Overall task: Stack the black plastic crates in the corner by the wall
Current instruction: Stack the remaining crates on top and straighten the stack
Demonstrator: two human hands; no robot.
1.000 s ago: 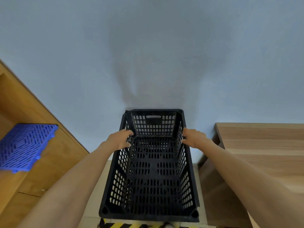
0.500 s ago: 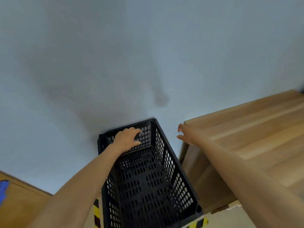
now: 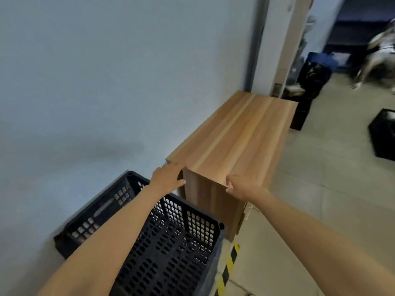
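A black plastic crate (image 3: 171,238) with perforated walls stands against the pale wall at the lower left, empty inside. My left hand (image 3: 167,177) hovers above its far right corner, fingers spread, holding nothing, in front of the wooden cabinet. My right hand (image 3: 241,186) is out over the near corner of that cabinet, fingers loosely apart and empty. Another black crate (image 3: 383,135) sits on the floor at the right edge, partly cut off. A tall dark stack of what may be crates (image 3: 310,86) stands past the cabinet's far end, blurred.
A wooden cabinet (image 3: 241,133) runs along the wall right of the crate. Yellow-black hazard tape (image 3: 228,265) marks the tiled floor beside the crate. A doorway frame (image 3: 277,45) rises behind the cabinet. A person (image 3: 378,54) is blurred at the far right.
Both hands have come off the crate, which stays by the wall. My view has swung right, bringing in the cabinet's length, the open floor and the other crate.
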